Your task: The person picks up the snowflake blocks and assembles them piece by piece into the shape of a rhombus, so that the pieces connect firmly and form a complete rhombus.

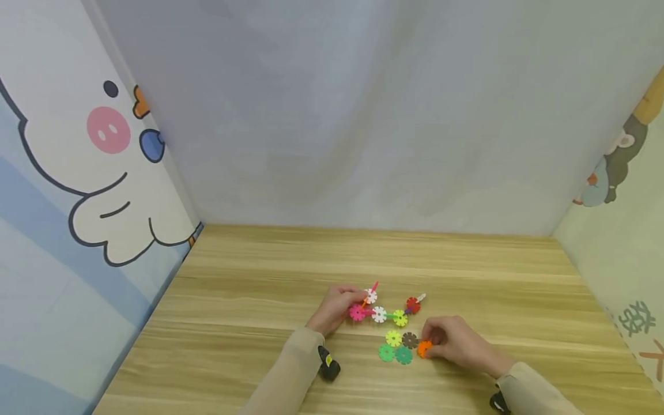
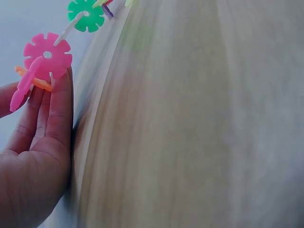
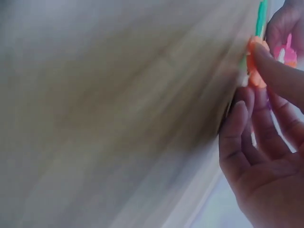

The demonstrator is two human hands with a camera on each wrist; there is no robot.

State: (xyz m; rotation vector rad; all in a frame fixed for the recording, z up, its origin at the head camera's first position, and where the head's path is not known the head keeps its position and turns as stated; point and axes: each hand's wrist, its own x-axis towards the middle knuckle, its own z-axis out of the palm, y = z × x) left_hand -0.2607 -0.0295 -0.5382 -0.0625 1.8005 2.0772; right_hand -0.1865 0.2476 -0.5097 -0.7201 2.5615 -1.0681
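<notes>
A chain of notched plastic discs, linked edge to face, lies at mid-table; its middle shows a white disc and a yellow-green disc. My left hand grips the chain's left end, by a pink disc and an orange one in the left wrist view. Toward the other end are a red disc and a white one. My right hand pinches a loose orange disc between thumb and fingers, close to the tabletop.
Beside the orange disc lie several loose discs: a yellow one, a brown one, a green one and a teal one. A pale curtain closes the back of the wood-grain table; printed panels stand at both sides.
</notes>
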